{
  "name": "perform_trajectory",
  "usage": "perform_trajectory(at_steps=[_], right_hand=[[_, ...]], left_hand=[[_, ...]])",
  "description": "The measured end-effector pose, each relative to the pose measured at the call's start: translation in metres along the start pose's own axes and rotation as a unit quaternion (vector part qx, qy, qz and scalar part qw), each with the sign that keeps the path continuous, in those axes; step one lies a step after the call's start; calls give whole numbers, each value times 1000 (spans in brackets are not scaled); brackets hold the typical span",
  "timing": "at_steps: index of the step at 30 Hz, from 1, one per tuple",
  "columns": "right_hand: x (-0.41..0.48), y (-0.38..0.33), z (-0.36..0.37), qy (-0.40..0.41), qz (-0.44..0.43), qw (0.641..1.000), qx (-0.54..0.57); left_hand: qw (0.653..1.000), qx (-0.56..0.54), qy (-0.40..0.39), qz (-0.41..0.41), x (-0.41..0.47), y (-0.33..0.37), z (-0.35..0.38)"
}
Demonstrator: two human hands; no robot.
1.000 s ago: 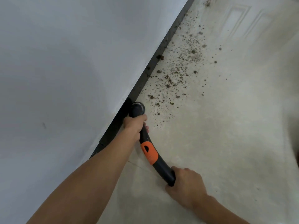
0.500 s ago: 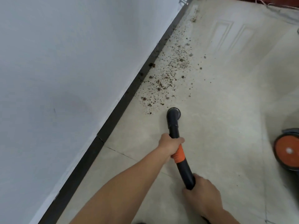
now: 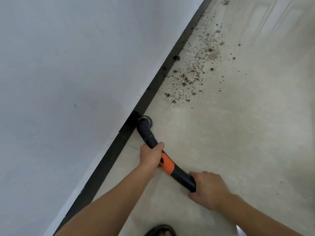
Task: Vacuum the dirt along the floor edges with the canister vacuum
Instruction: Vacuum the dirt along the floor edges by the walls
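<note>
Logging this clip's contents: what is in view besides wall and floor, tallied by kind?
Bare hands: 2, left hand and right hand
Black vacuum tube with orange collar: 1
Patch of scattered brown dirt crumbs: 1
Dark sandal toe at the bottom edge: 1
Total: 5

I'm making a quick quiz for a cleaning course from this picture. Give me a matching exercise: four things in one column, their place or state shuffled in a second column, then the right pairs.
Things:
1. nozzle
2. left hand
3. right hand
4. dirt

Places or states:
A. scattered on the floor along the baseboard, ahead of the tube
B. grips the black tube just above the orange band
C. set at the foot of the dark baseboard
D. holds the rear end of the tube

Pairs: 1-C, 2-B, 3-D, 4-A
</note>
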State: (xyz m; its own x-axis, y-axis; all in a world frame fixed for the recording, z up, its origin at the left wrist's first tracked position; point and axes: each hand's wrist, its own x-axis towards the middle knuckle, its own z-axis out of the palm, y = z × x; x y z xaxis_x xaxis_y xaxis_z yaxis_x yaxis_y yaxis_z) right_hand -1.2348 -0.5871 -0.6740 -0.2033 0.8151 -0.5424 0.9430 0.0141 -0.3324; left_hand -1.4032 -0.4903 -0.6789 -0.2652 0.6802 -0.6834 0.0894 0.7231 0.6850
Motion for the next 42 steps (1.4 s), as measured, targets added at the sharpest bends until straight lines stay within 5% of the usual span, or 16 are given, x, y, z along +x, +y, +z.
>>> perform_trajectory(at_steps=[22, 33, 42], right_hand=[[86, 6, -62, 78, 108, 990, 40], [10, -47, 8, 10, 101, 993, 59], [27, -9, -28, 86, 127, 986, 63]], left_hand=[[994, 70, -72, 48, 83, 95, 61], [990, 113, -65, 60, 23, 9, 1], [987, 110, -99, 57, 38, 58, 60]])
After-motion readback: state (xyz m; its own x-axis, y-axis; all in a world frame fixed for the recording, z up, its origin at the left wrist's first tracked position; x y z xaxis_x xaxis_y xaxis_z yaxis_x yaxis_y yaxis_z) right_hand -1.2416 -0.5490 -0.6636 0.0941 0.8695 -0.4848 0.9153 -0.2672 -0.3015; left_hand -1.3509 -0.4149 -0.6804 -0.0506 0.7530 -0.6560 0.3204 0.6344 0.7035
